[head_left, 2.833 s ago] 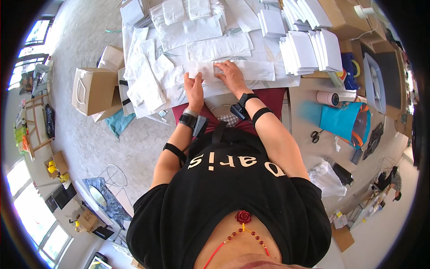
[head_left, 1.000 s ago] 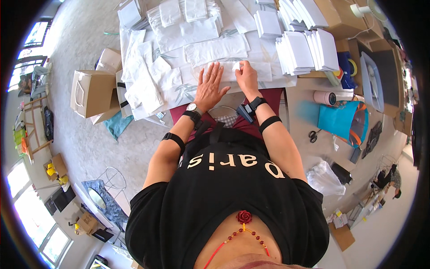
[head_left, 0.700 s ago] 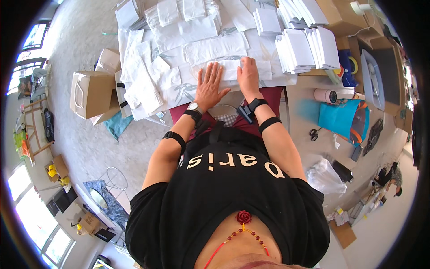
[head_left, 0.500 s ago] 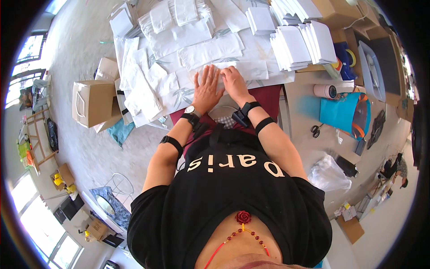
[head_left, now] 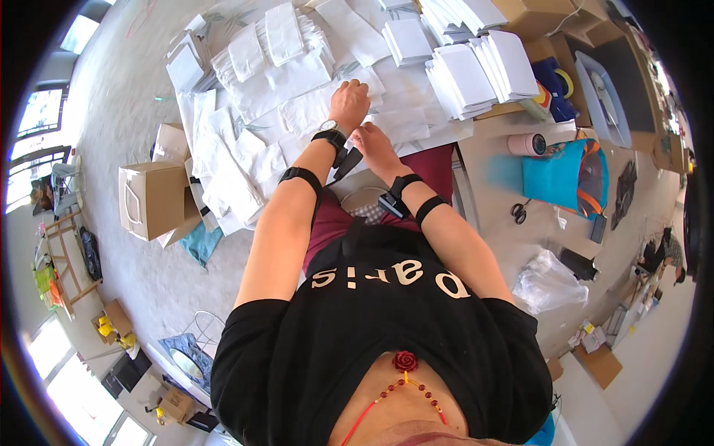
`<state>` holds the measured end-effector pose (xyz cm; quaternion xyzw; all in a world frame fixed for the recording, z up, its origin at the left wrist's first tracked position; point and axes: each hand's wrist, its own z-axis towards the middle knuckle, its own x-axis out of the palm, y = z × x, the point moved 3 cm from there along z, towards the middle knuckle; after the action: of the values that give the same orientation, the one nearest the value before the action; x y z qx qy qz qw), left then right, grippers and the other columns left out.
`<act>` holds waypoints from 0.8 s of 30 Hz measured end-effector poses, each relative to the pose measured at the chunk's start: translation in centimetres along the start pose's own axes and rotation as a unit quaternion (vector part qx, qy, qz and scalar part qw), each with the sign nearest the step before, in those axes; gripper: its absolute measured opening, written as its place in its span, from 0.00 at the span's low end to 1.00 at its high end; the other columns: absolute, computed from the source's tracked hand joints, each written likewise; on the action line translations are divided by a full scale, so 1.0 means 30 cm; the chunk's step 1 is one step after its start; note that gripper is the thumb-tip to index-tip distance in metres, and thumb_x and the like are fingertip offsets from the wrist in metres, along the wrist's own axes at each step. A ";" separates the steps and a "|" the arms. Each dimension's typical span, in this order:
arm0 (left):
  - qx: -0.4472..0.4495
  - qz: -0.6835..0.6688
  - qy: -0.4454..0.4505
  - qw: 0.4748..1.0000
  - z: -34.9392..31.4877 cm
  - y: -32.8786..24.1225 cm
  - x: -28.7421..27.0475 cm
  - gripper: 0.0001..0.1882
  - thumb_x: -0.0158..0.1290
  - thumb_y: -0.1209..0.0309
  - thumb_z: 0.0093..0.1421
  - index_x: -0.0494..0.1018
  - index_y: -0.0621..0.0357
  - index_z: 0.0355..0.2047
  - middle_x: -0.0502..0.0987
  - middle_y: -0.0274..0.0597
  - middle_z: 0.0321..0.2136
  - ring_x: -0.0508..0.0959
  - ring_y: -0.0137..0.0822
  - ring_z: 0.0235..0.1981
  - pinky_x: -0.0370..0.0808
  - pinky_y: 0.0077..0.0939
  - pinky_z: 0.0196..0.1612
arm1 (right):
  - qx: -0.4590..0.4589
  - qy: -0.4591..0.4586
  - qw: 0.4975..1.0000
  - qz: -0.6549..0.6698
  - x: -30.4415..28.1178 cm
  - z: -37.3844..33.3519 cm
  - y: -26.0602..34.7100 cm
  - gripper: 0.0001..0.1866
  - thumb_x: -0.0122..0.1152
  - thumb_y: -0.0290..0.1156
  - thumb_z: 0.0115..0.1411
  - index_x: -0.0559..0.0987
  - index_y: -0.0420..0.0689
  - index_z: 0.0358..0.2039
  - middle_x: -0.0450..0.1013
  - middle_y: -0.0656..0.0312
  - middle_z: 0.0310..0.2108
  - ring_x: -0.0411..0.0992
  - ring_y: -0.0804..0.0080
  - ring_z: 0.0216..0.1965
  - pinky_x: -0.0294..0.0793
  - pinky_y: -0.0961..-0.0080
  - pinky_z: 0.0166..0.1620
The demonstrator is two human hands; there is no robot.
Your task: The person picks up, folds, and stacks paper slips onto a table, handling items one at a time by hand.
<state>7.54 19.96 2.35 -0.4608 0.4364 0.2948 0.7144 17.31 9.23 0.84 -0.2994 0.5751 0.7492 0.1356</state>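
Note:
My left hand (head_left: 349, 103) reaches over the table with its fingers curled in, above a flat white plastic bag (head_left: 305, 110). What those fingers hold, if anything, is hidden. Closer to me, my right hand (head_left: 378, 151) has its fingers bent together at the table's near edge. It sits by the left end of another flat white bag (head_left: 405, 125), and its grip is too small to make out. Farther back lies a layered pile of white bags (head_left: 260, 74). More loose white bags (head_left: 229, 167) are spread over the table's left side.
Stacks of folded white sheets (head_left: 461, 78) stand at the back right, near tape rolls (head_left: 565, 83) and an open carton (head_left: 632, 85). Right of the table are a pink cup (head_left: 526, 145), a blue bag (head_left: 558, 178) and scissors (head_left: 520, 213). Cardboard boxes (head_left: 152, 201) stand at the left.
My left hand has moved forward from lying flat on the near bag, and its fingers have curled. My right hand has drawn back a little toward me. The view has shifted slightly.

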 end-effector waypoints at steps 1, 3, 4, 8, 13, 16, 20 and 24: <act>-0.005 0.017 0.005 1.000 0.008 0.008 0.010 0.06 0.56 0.69 0.59 0.78 0.58 0.32 0.79 0.47 0.35 0.80 0.51 0.44 0.78 0.45 0.48 | 0.004 0.006 1.000 0.009 -0.002 0.004 0.009 0.05 0.55 0.25 0.65 0.77 0.40 0.39 0.74 0.49 0.38 0.73 0.47 0.44 0.74 0.54 0.48; -0.010 0.048 0.015 0.999 0.026 0.002 0.028 0.06 0.55 0.69 0.59 0.78 0.58 0.31 0.80 0.47 0.36 0.80 0.51 0.44 0.79 0.46 0.47 | 0.007 0.005 1.000 0.013 -0.001 0.001 0.007 0.04 0.55 0.25 0.65 0.77 0.40 0.39 0.73 0.49 0.38 0.73 0.48 0.44 0.74 0.54 0.48; -0.013 0.045 0.011 0.999 0.032 0.002 0.034 0.06 0.55 0.69 0.58 0.78 0.58 0.30 0.80 0.47 0.36 0.80 0.51 0.43 0.79 0.46 0.46 | 0.008 0.005 1.000 0.015 -0.001 0.001 0.005 0.04 0.55 0.25 0.65 0.77 0.40 0.39 0.73 0.50 0.38 0.73 0.48 0.44 0.74 0.54 0.48; -0.044 -0.002 -0.001 0.999 0.047 0.022 0.041 0.07 0.57 0.68 0.56 0.78 0.58 0.29 0.80 0.46 0.34 0.82 0.51 0.38 0.79 0.47 0.43 | -0.007 -0.012 1.000 0.005 -0.002 -0.002 -0.009 0.04 0.55 0.24 0.64 0.77 0.40 0.38 0.73 0.50 0.37 0.73 0.49 0.44 0.74 0.55 0.49; -0.112 -0.149 -0.039 0.982 0.034 0.107 0.023 0.09 0.62 0.66 0.53 0.80 0.58 0.28 0.82 0.44 0.30 0.83 0.46 0.32 0.80 0.39 0.40 | -0.023 -0.019 0.999 -0.027 -0.001 -0.002 0.011 0.03 0.54 0.24 0.64 0.77 0.41 0.37 0.73 0.50 0.37 0.73 0.49 0.44 0.74 0.56 0.49; -0.146 -0.264 -0.043 0.953 0.016 0.183 -0.003 0.09 0.65 0.67 0.52 0.83 0.58 0.30 0.83 0.42 0.27 0.83 0.36 0.29 0.79 0.30 0.37 | -0.007 0.004 1.000 -0.016 0.005 0.003 0.008 0.04 0.55 0.24 0.64 0.77 0.41 0.37 0.73 0.51 0.38 0.73 0.49 0.44 0.75 0.56 0.49; -0.228 -0.400 -0.024 0.887 -0.030 0.236 -0.072 0.08 0.62 0.72 0.62 0.82 0.65 0.38 0.83 0.35 0.31 0.80 0.25 0.34 0.77 0.22 0.40 | 0.014 0.014 1.000 -0.022 -0.001 -0.003 -0.003 0.06 0.60 0.21 0.61 0.78 0.42 0.39 0.73 0.52 0.40 0.74 0.48 0.45 0.76 0.57 0.48; -0.209 -0.581 -0.118 0.778 -0.130 0.324 -0.191 0.06 0.60 0.75 0.64 0.78 0.64 0.39 0.82 0.37 0.33 0.81 0.27 0.36 0.77 0.23 0.45 | 0.011 0.018 1.000 -0.015 -0.009 -0.004 0.006 0.07 0.60 0.22 0.61 0.78 0.42 0.40 0.73 0.52 0.41 0.74 0.48 0.45 0.76 0.57 0.48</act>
<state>-4.39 20.19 2.83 -0.7262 -0.0737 -0.0403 0.6823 17.45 9.11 1.12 -0.3195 0.5814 0.7351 0.1400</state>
